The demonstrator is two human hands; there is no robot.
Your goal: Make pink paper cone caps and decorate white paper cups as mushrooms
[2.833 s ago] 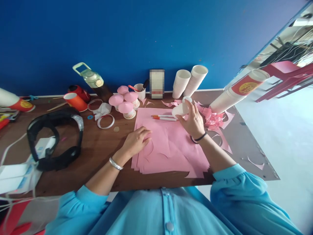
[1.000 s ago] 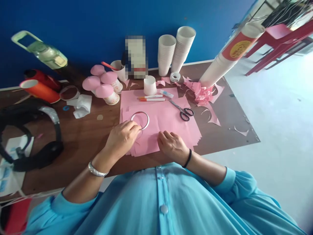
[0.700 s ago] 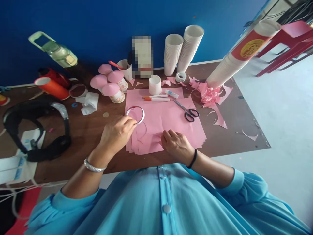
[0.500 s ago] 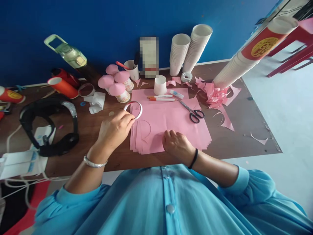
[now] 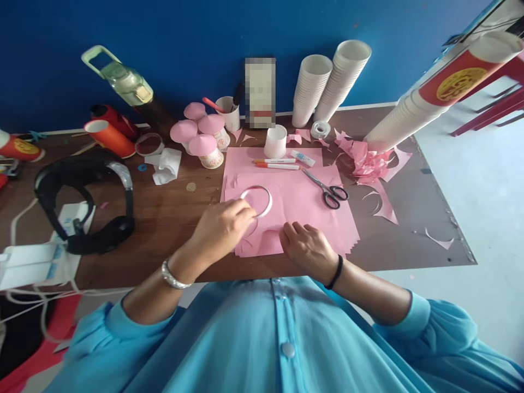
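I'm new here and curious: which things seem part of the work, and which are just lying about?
Probably in the work:
- ring, in the left grip
- pink paper, under the right grip
- scissors
- pens

Probably lying about:
- bottle
- black band

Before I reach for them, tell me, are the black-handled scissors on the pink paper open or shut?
Shut: the black-handled scissors lie on the pink paper with the blades together in one narrow strip.
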